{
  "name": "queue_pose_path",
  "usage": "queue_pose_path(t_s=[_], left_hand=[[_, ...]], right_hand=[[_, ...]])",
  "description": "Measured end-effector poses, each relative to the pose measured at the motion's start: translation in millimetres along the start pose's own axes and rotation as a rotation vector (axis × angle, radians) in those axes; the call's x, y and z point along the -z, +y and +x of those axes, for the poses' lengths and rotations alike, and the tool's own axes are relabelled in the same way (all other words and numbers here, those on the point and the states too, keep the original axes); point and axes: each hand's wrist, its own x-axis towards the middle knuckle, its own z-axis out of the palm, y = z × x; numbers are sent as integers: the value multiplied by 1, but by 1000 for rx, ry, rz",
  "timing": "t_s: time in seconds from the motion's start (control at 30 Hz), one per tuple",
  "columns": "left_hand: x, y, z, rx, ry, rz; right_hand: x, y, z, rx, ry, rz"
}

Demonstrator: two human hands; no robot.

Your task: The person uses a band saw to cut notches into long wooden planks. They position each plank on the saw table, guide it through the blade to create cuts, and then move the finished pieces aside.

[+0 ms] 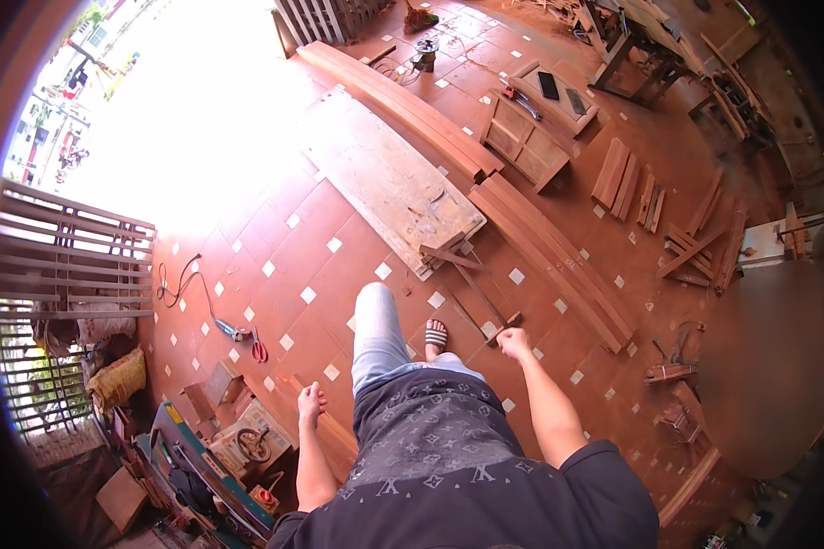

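My right hand [515, 343] is closed on one end of a wooden frame saw [467, 295], a long, narrow tool with thin parallel bars. The saw slants away up and left, its far crosspiece by the near end of a low, worn wooden bench [384, 183]. Out to the left, my left hand [311, 403] is curled into a fist with nothing visible in it. It hangs above a reddish plank [331, 430] on the floor, beside a machine with a handwheel [253, 445].
Long reddish beams [558, 261] lie right of the bench. A small wooden cabinet [526, 137] stands beyond, with a phone [547, 85] nearby. Red-handled scissors [259, 348] and a corded power tool [229, 329] lie at left. Cut wood pieces [618, 178] lie at right.
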Motion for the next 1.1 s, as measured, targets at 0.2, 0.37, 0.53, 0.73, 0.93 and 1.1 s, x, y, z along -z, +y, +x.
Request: queue_pose_path(t_s=[0.2,0.37,0.53,0.73,0.93,1.1], left_hand=[[-58,145,78,232,-168,248],[-89,319,157,224,-148,285],[-126,555,223,-120,-138,305],[-198,780,226,-403,-208,196],[-242,816,228,-342,-273,585],[-245,800,225,-169,-161,828]], right_hand=[[65,-197,164,285,226,35],[85,-291,219,-24,242,-66],[116,-389,229,-168,179,-86],[184,-462,284,-156,362,-100],[287,-516,399,-89,382,-285],[359,-529,544,5,452,-390]])
